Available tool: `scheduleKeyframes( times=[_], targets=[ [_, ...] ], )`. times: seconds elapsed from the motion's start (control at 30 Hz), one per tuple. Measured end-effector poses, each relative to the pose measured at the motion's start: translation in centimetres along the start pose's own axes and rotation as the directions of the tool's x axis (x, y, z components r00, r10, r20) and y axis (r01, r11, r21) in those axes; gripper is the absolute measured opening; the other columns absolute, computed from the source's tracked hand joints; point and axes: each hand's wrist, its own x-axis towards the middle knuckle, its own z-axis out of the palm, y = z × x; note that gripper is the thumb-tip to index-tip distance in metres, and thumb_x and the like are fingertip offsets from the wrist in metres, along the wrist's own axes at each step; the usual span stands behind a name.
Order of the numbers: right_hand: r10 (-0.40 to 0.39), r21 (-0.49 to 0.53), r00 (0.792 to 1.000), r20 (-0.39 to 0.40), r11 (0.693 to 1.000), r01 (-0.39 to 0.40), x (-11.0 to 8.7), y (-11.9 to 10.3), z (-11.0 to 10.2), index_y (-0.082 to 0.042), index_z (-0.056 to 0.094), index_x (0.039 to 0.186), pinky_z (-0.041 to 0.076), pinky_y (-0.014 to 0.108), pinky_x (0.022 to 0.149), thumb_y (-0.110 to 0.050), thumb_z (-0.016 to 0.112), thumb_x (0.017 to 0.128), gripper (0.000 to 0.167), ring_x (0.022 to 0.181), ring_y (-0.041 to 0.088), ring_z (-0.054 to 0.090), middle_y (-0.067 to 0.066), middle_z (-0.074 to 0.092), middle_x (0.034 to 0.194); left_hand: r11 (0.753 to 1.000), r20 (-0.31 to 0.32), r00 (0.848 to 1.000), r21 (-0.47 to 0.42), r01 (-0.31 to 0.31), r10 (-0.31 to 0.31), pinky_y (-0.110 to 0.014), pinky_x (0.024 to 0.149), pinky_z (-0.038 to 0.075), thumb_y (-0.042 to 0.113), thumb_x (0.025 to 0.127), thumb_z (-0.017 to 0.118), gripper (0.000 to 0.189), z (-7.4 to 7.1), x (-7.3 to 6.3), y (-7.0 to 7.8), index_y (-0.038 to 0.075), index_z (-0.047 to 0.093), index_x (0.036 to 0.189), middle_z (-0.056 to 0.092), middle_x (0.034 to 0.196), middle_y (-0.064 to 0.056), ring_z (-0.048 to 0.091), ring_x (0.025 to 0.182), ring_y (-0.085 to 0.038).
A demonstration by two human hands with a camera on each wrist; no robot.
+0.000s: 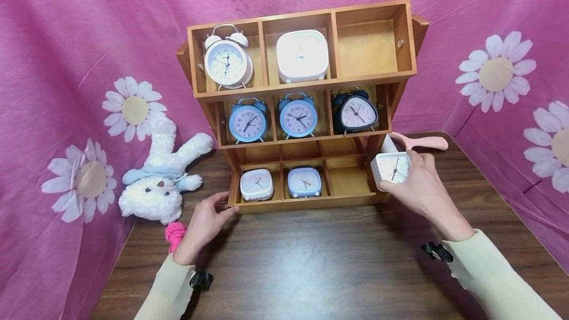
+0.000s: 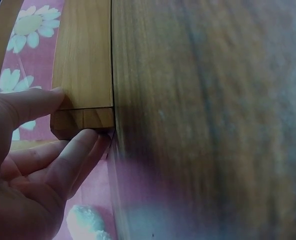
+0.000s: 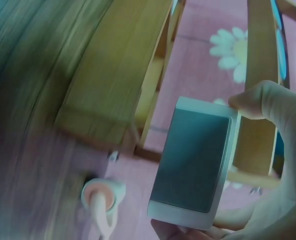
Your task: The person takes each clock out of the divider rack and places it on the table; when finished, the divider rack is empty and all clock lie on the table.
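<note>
My right hand (image 1: 422,189) grips a small white square alarm clock (image 1: 393,168) between thumb and fingers, beside the lower right end of a three-tier wooden shelf (image 1: 306,206). The clock's dial faces up toward the head camera; in the right wrist view a dark, flat side of the clock (image 3: 190,160) shows. At the shelf's lower left corner, my left hand (image 1: 206,223) pinches the wooden edge, thumb on the front and fingers behind. A white clock (image 1: 256,185) and a light-blue clock (image 1: 304,182) stand in the bottom tier's left and middle compartments.
Higher tiers hold a white twin-bell clock (image 1: 227,63), a white rounded clock (image 1: 302,57), two blue clocks (image 1: 248,122) and a black clock (image 1: 357,112). A white teddy bear (image 1: 153,194) and pink yarn (image 1: 175,235) lie left. Behind the right hand is a pink-handled object (image 1: 426,142).
</note>
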Motion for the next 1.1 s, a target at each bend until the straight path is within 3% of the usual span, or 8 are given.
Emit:
scheduleKeyframes(
  times=[0.23, 0.5, 0.77, 1.1],
  targets=[
    [0.026, -0.014, 1.0, 0.0, 1.0, -0.026, 0.8, 2.5, -0.6, 0.02, 0.032, 0.161, 0.049, 0.068, 0.096, -0.039, 0.089, 0.086, 0.111, 0.122, 0.054, 0.048, 0.05, 0.035, 0.153, 0.999, -0.019, 0.999, 0.006, -0.046, 0.046, -0.048, 0.09, 0.064, 0.023, 0.1, 0.086, 0.053, -0.1, -0.1, 0.0, -0.002, 0.071, 0.145, 0.083, 0.123, -0.024, 0.081, 0.104, -0.032],
    [0.07, -0.04, 0.997, 0.013, 0.997, -0.069, 1.6, 4.5, 0.0, 0.023, 0.031, 0.159, 0.05, 0.07, 0.095, -0.047, 0.085, 0.09, 0.112, 0.115, 0.056, 0.05, 0.051, 0.035, 0.148, 0.999, -0.011, 0.999, -0.007, -0.031, 0.031, -0.044, 0.089, 0.063, 0.022, 0.1, 0.085, 0.054, -0.1, 0.0, -0.1, -0.002, 0.07, 0.146, 0.082, 0.126, -0.024, 0.08, 0.105, -0.032],
    [0.083, -0.05, 0.995, 0.055, 0.996, -0.08, 2.0, 5.9, 1.1, 0.023, 0.038, 0.152, 0.052, 0.06, 0.085, -0.048, 0.085, 0.091, 0.104, 0.109, 0.05, 0.05, 0.046, 0.041, 0.136, 1.0, -0.005, 1.0, -0.007, -0.017, 0.017, -0.041, 0.085, 0.062, 0.023, 0.1, 0.086, 0.055, 0.0, -0.1, 0.0, -0.002, 0.069, 0.146, 0.083, 0.123, -0.023, 0.08, 0.103, -0.03],
    [0.086, -0.08, 0.989, 0.118, 0.994, -0.077, 2.7, 6.9, 1.9, 0.024, 0.033, 0.156, 0.054, 0.066, 0.088, -0.047, 0.085, 0.091, 0.11, 0.106, 0.052, 0.054, 0.046, 0.04, 0.133, 1.0, -0.012, 0.999, 0.001, -0.031, 0.031, -0.045, 0.087, 0.063, 0.022, 0.101, 0.086, 0.053, 0.1, 0.0, 0.1, -0.002, 0.07, 0.145, 0.082, 0.125, -0.024, 0.08, 0.102, -0.03]
  ],
)
